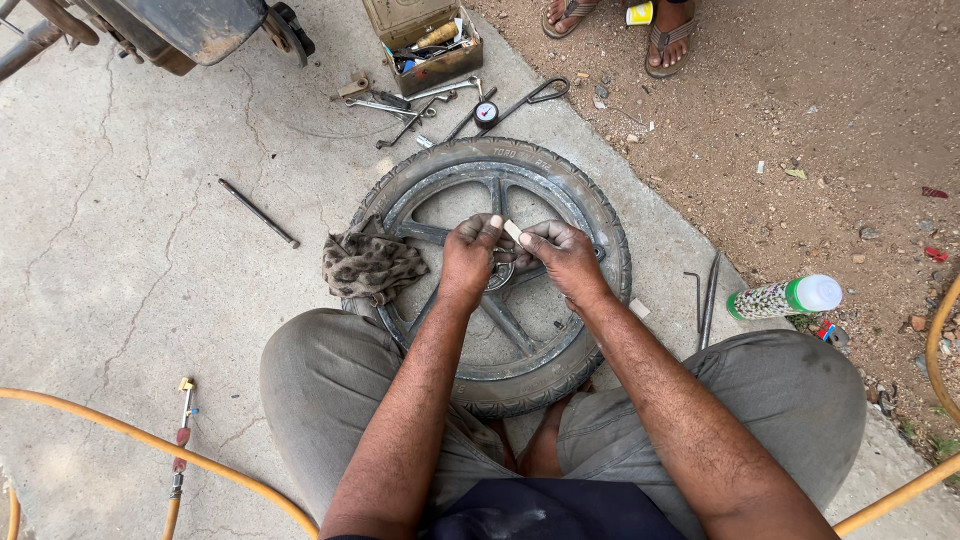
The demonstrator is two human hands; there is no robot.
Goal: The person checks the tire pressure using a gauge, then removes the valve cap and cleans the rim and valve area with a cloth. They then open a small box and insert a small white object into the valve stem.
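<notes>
A black wheel with its tyre (590,215) lies flat on the concrete in front of my knees. Both hands meet over its hub. My left hand (470,255) and my right hand (562,255) pinch a small pale flat piece (512,230) between their fingertips. A grimy patterned rag (370,265) lies over the tyre's left edge, close to my left hand.
Open metal toolbox (425,40) at the back, with spanners (395,105), a pressure gauge (487,112) and a long rod (258,212) on the concrete. Bent metal levers (708,295) and a green-and-white bottle (785,297) lie right. Yellow hose (150,440) front left. Another person's sandalled feet (665,35) stand behind.
</notes>
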